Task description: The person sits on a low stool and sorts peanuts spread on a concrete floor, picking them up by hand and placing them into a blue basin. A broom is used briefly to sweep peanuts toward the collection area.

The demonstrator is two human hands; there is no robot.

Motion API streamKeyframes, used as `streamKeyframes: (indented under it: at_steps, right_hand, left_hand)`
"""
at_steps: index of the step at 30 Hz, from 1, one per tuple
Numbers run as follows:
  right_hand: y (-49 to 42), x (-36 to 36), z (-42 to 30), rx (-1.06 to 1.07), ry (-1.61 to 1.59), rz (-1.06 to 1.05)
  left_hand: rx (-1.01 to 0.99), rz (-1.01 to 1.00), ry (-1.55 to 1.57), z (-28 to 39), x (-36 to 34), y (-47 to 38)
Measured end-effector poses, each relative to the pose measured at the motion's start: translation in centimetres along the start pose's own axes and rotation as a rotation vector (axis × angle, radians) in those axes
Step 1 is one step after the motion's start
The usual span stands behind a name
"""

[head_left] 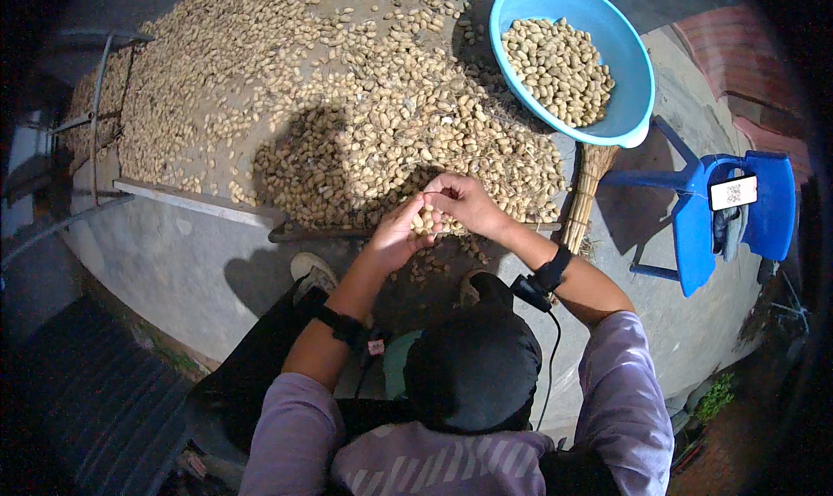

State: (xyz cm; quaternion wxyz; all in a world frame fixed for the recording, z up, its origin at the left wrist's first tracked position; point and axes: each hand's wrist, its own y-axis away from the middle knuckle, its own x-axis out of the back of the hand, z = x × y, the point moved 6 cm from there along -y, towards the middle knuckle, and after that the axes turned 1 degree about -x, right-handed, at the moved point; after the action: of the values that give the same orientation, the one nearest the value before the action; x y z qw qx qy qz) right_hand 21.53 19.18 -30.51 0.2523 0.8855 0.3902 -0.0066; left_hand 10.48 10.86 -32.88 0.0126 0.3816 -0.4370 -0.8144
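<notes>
My left hand (398,230) is cupped around a few unshelled peanuts (423,220) near the front edge of the heap. Close against it, my right hand (461,203) has its thumb and fingertips pinched by the left fingertips; whether something small is between them cannot be told. Beyond both hands, unshelled peanuts (390,125) mixed with dry stalks lie spread over a wide surface. A light blue plastic basin (630,73) stands at the upper right, with peanuts in its bottom.
A straw broom (582,203) lies right of the heap. Farther right is a blue plastic chair (696,229) bearing a phone (733,192) with a printed or displayed code. A metal frame (97,118) stands at the left. Loose peanuts (429,265) lie near my shoes.
</notes>
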Motion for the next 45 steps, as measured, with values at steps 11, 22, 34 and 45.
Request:
streamKeyframes:
  at_steps: [11, 22, 34, 45]
  right_hand:
    - [-5.0, 2.8, -2.5, 0.198, 1.004, 0.556]
    - [-3.2, 3.5, -0.8, 0.146, -0.024, 0.207]
    - [-2.0, 11.1, -5.1, 0.244, 0.838, 0.749]
    - [-5.0, 12.7, -3.1, 0.21, 1.191, 0.691]
  left_hand:
    - [-0.029, -0.017, 0.092, 0.7, -0.3, 0.3]
    - [-0.066, -0.038, 0.247, 0.7, 0.1, -0.2]
    - [-0.029, -0.066, 0.208, 0.2, 0.3, 0.1]
    - [-0.092, -0.153, 0.266, 0.8, -1.0, 0.1]
